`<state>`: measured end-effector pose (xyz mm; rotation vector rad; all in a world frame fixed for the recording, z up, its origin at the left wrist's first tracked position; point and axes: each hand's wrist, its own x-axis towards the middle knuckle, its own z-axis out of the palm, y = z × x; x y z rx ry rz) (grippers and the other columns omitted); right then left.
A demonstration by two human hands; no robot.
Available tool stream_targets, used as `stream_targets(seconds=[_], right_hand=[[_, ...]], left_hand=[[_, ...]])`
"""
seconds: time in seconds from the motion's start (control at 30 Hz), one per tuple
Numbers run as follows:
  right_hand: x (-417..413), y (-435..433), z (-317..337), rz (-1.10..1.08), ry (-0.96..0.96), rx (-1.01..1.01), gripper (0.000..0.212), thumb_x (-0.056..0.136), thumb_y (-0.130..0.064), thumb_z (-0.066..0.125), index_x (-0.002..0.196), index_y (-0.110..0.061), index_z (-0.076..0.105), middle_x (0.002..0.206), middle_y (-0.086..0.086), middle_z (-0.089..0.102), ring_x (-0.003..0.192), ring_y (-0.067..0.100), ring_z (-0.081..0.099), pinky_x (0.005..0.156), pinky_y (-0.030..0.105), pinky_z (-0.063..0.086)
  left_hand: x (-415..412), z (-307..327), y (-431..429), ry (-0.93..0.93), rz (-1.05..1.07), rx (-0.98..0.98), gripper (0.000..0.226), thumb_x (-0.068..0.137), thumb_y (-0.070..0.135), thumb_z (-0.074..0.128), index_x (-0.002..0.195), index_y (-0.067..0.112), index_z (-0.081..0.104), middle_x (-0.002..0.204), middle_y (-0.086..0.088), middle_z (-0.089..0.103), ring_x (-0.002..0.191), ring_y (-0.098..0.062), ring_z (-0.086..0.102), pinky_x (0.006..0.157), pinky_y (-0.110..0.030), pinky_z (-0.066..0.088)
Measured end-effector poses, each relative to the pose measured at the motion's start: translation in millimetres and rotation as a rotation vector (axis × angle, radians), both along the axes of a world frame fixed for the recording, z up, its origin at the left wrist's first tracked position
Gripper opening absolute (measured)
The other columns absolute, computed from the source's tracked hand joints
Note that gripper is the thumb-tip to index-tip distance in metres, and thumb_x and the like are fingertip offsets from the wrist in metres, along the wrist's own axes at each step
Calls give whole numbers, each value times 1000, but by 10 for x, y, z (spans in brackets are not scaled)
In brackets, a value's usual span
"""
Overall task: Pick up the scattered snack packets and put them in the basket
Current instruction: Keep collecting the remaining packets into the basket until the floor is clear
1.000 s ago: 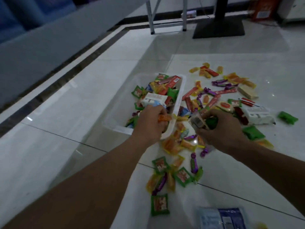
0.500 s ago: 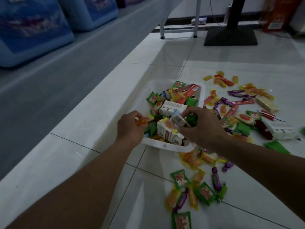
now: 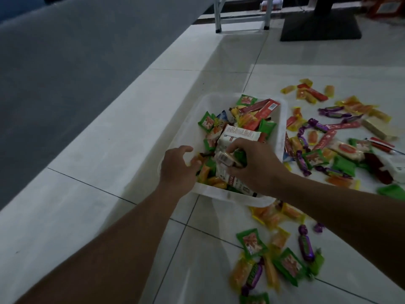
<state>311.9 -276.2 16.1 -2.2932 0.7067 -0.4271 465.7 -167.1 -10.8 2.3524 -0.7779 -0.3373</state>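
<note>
1. The basket [image 3: 186,128], white and see-through, stands on the tiled floor [image 3: 109,150]. It is partly filled with snack packets in green, orange and red wrappers, and a white carton [image 3: 238,134] lies across its middle.
2. The left hand [image 3: 177,167] is over the basket's near left corner. Its fingers [image 3: 192,161] curl loosely down onto the orange packets [image 3: 205,172] there; I cannot tell whether they pinch one or only touch it.
3. The right hand [image 3: 256,165] is over the near part of the basket, just beside the left hand. Its fingers and thumb hold a small packet [image 3: 223,159] with a barcode on its wrapper, just above a second carton [image 3: 232,183].
4. Loose packets lie scattered on the floor to the right of the basket: purple sweets [image 3: 315,126], a red stick [image 3: 324,139], a green packet [image 3: 344,165] and orange ones.
5. Another cluster lies in front of the basket's near rim, by the right forearm. It has more orange wrappers, a green square packet [image 3: 252,242] and a purple bar [image 3: 305,246].
6. A black stand base [image 3: 320,27] sits on the floor well beyond the basket.
</note>
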Motion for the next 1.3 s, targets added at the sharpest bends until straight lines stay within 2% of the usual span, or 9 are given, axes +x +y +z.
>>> stream_targets(seconds=[0.17,0.23,0.43,0.67,0.8,0.87,0.93,1.0,1.3], right_hand=[[228,37,-149,106,46,-8,55,88,-25,65,138,-18,43,130,6,56,118,24,52,97,41,47],[177,30,-201,120,97,-20,62,89,-25,64,143,-21,34,138,5,49,124,24,47,100,42,44],[-261,-60,-319,66,89,-127,48,91,-29,59,137,-25,42,137,0,49,120,22,49,93,36,45],[-1051,-69,-510,89,67,-247,38,90,-35,61,122,-15,57,120,7,59,97,27,60,72,31,48],[-1466,-67,-543,215,180,-320,39,87,-40,62,113,-11,62,106,10,65,79,30,64,62,36,54],[-1583,-43,-522,243,239,-375,43,88,-43,62,121,-15,60,116,7,64,89,27,65,69,32,50],[-1673,-7,-535,259,325,-357,55,91,-51,55,138,-23,46,136,1,52,114,23,57,83,32,47],[-1727,32,-536,284,419,-316,64,90,-57,51,145,-28,35,147,-1,41,125,21,48,93,32,45],[-1804,212,-559,379,575,-306,70,88,-62,50,146,-29,30,147,-1,38,125,22,48,93,35,47]], left_hand=[[81,24,132,-63,21,14,42,87,33,66,126,23,57,131,-3,50,118,-21,52,96,-33,44],[55,22,183,-78,8,23,40,88,32,65,126,23,58,131,-2,52,117,-20,53,97,-33,44],[-239,62,141,-99,-69,32,38,88,34,64,125,27,58,129,3,54,115,-15,53,98,-30,43],[-724,111,188,-128,-145,57,44,88,33,65,131,27,56,132,4,55,111,-6,51,82,-7,30],[-1001,101,288,-151,-145,72,43,87,36,65,128,28,57,130,3,56,115,-14,53,89,-18,36],[-1154,86,361,-140,-148,63,42,87,36,66,128,27,58,129,4,57,114,-12,53,87,-15,33],[-1296,56,448,-117,-153,70,45,86,35,67,129,25,57,131,4,56,116,-12,52,90,-14,32],[-1406,22,536,-94,-173,85,48,86,35,68,131,24,56,134,4,54,120,-11,50,95,-15,30],[-1595,-141,780,-24,-242,143,52,86,38,66,135,25,51,139,1,49,129,-15,43,107,-27,31]])
